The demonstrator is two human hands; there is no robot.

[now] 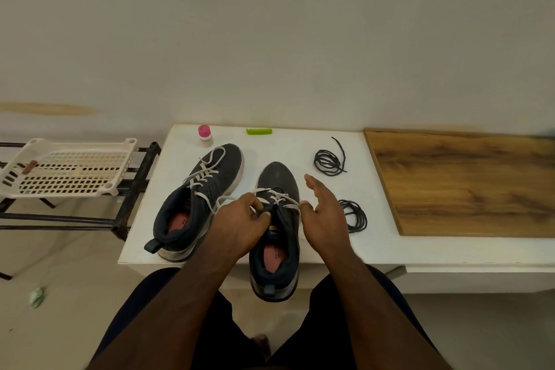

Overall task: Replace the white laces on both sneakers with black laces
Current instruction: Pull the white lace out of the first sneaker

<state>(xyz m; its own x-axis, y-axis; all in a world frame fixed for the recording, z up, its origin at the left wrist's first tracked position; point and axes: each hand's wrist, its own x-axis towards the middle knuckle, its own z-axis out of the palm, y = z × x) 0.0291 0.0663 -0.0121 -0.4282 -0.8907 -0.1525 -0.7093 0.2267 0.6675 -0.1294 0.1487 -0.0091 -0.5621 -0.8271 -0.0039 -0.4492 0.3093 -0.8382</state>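
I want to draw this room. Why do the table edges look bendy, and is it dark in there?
In the head view, the wide lens bows the white table and wooden board near the picture's sides. The light is dim and soft, with only faint shadows by the shoes. The small bottle at the back looks slightly blurry; its label can't be read.

You're in a home, by the look of it — a plain painted wall (270, 24), a low white table (300, 141) with a wood-grain board (465, 183) beside it, and a bare tiled floor (60, 264). To your left a plastic basket (66, 168) sits on a black metal rack (129, 204) — household clutter, not workshop gear.
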